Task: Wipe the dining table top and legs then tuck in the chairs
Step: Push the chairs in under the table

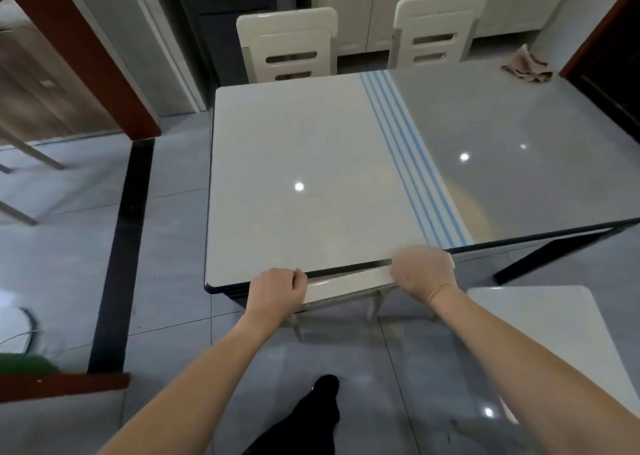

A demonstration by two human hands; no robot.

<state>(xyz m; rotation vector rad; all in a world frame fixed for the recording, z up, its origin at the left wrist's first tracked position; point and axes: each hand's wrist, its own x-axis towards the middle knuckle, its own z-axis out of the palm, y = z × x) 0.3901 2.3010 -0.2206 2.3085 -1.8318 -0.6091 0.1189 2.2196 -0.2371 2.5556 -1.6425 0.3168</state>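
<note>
Most of what we see is grey tiled floor, crossed by a black strip on the left. On it stands the table, glossy, its left half white and its right half grey, with blue stripes running between the halves from the far edge to the near one. Behind the table we see pale cupboards along the far wall.

Two cream chairs stand at the far side, backs upright and just beside the table's far edge: the far left chair and the far right chair. A third, the near chair, sits at the near edge, its top rail just below and in front of the table's dark rim, its legs showing beneath. At lower right we see a white slab with a rounded corner; we cannot tell what it belongs to.

A leg in black shows at the bottom, foot on the tiles.

Both arms reach forward. The left hand has its fingers curled round the left end of the near chair's rail. The right hand grips the rail's right end, fingers curled over it and hidden from us.

Smallest, a crumpled brown cloth lies on the grey half at the far right corner, well apart from both hands.
</note>
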